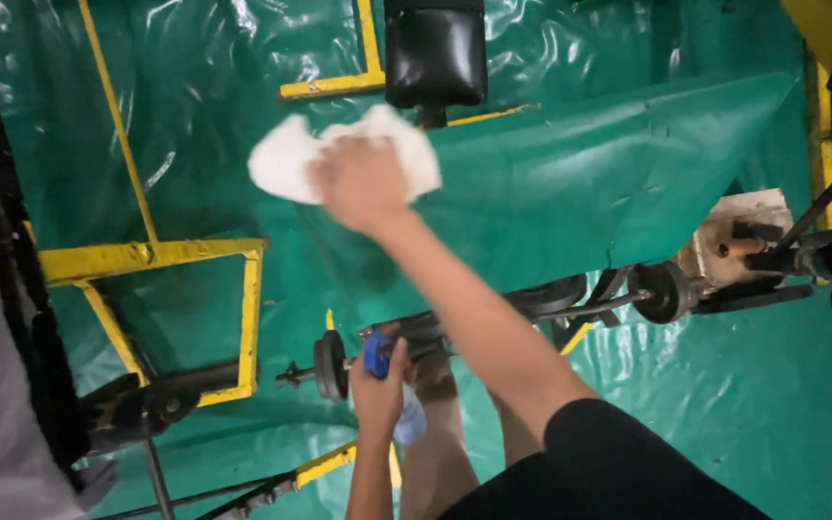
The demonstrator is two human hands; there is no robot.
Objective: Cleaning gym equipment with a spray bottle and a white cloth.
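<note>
Up in the centre of the frame, the right hand [363, 183] is clamped on a white cloth [286, 159], pressing it flat against the green padded bench [609, 164], just below the black pad [435, 53] at the top edge. Down at lower centre, the left hand [377, 385] is closed around a spray bottle with a blue top [377, 354], with a dumbbell [329, 366] lying just beside it and yellow frame bars [146, 257] off to the left.
</note>
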